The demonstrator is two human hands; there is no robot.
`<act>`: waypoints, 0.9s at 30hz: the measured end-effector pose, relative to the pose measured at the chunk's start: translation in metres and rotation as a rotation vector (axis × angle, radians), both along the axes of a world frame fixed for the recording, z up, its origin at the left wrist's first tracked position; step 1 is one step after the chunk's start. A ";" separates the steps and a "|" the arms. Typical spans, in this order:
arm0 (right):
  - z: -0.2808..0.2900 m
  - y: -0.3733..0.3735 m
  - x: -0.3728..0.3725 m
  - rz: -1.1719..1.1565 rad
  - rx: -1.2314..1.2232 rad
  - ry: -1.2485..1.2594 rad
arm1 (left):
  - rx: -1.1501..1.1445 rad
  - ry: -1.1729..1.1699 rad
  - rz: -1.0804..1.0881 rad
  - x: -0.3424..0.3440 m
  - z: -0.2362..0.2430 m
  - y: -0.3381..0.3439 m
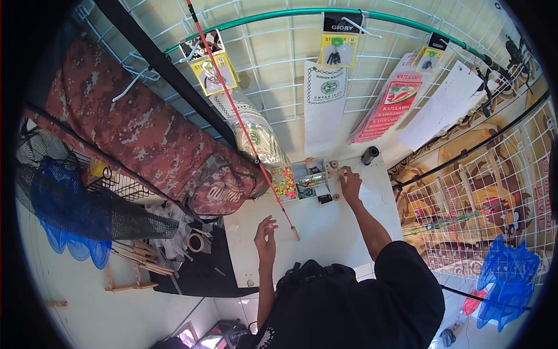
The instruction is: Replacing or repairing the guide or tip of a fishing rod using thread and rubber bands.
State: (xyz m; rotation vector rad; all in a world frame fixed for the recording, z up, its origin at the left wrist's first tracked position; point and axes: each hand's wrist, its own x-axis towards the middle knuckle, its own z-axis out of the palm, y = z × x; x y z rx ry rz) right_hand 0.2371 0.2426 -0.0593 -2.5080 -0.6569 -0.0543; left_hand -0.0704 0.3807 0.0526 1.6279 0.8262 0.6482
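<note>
My right hand (351, 184) reaches over the far side of the white table (325, 235), its fingers apart beside several small tan rings or spools (335, 197). Whether a fingertip touches one is too small to tell. Over the table's left part hovers my left hand (265, 237), fingers loosely bent and apart, with nothing seen in it. Between my hands, a thin red rod (256, 148) with a pale handle (295, 233) slants down to the tabletop. Behind it stands a compartment box (325, 186) with small tools or packets, next to bright multicoloured beads (284, 184).
A dark cylinder (369, 155) stands at the table's back right. Hanging packets (395, 102) line the white wire grid behind. A camouflage bag (151, 128) and a dark net (99, 192) crowd the left. Blue netting (508, 279) hangs at right. A tape roll (196, 242) lies left.
</note>
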 end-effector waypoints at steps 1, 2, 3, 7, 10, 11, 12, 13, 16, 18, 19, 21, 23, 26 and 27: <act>0.003 -0.008 -0.004 0.021 0.207 0.078 | 0.001 -0.006 -0.014 0.001 0.003 -0.003; 0.007 -0.015 -0.009 0.042 0.416 0.153 | 0.036 -0.045 0.059 0.001 0.006 -0.006; 0.018 -0.016 -0.022 0.073 0.425 0.126 | 0.072 -0.076 0.151 -0.004 0.008 -0.009; 0.082 -0.031 -0.070 0.195 0.625 0.340 | 0.067 -0.163 0.143 -0.015 0.015 -0.017; 0.125 -0.037 -0.108 0.341 0.676 0.469 | 0.305 -0.139 0.079 -0.014 0.033 -0.029; 0.139 -0.039 -0.118 0.387 0.675 0.515 | 0.356 -0.189 0.012 -0.011 0.043 -0.035; 0.146 -0.042 -0.126 0.390 0.677 0.515 | 0.408 -0.243 -0.062 -0.005 0.054 -0.040; 0.150 -0.045 -0.134 0.462 0.716 0.526 | 0.412 -0.241 -0.057 0.002 0.064 -0.045; 0.173 -0.050 -0.157 0.614 0.786 0.655 | 0.445 -0.251 -0.156 0.013 0.088 -0.060; 0.186 -0.054 -0.171 0.645 0.824 0.809 | 0.323 -0.252 -0.257 0.018 0.102 -0.069; 0.183 -0.056 -0.175 0.665 0.812 0.856 | 0.301 -0.259 -0.271 0.017 0.106 -0.072; 0.188 -0.059 -0.186 0.691 0.854 0.931 | 0.290 -0.294 -0.273 0.014 0.101 -0.075; 0.188 -0.060 -0.194 0.705 0.897 1.016 | 0.217 -0.349 -0.258 0.009 0.099 -0.081; 0.189 -0.064 -0.196 0.741 0.806 0.846 | 0.189 -0.277 -0.254 -0.003 0.089 -0.083; 0.192 -0.067 -0.197 0.748 0.804 0.851 | 0.191 -0.275 -0.246 -0.007 0.089 -0.084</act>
